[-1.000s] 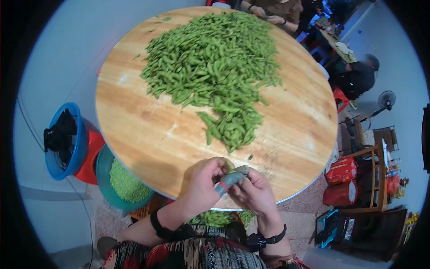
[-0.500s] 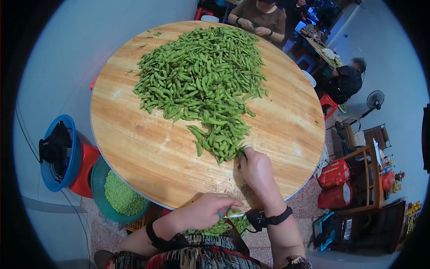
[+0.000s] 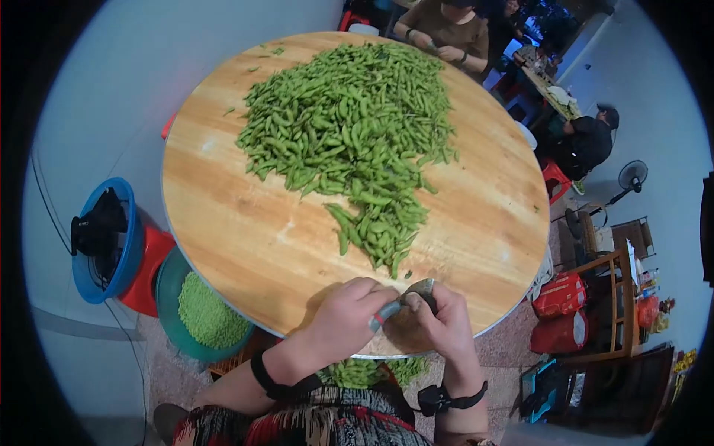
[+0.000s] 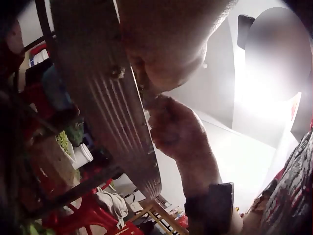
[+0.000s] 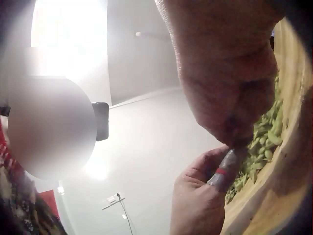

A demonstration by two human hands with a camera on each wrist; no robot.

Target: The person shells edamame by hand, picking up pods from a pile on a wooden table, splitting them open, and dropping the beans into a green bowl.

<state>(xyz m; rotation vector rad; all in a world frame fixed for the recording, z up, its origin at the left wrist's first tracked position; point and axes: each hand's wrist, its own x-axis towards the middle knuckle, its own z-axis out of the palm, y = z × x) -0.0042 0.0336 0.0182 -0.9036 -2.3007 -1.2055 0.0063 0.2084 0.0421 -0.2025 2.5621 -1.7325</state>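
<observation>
Over the near edge of the round wooden table (image 3: 245, 245), both hands meet with curled fingers. The left hand (image 3: 346, 316) wears a grey thumb cover (image 3: 383, 315) with a red band. Grey covering (image 3: 422, 288) also shows on a digit of the right hand (image 3: 446, 323), whose thumb bends in toward the left thumb. The small pod pinched between them is almost wholly hidden by the fingers. Beyond the hands lies a large heap of green soybean pods (image 3: 349, 126), its narrow end (image 3: 383, 234) reaching toward them.
Below left, a green basin (image 3: 169, 297) holds shelled beans (image 3: 212, 312), beside a blue basin (image 3: 128, 245) with dark items on a red stool (image 3: 152, 279). More pods (image 3: 353, 373) lie below the table edge. Across the table sits another person (image 3: 450, 37). Red bags (image 3: 559, 294) stand at right.
Half a second ago the right hand reached to the heap's near end while the left stayed near the table edge. Now the right hand is back against the left. The head view has shifted slightly.
</observation>
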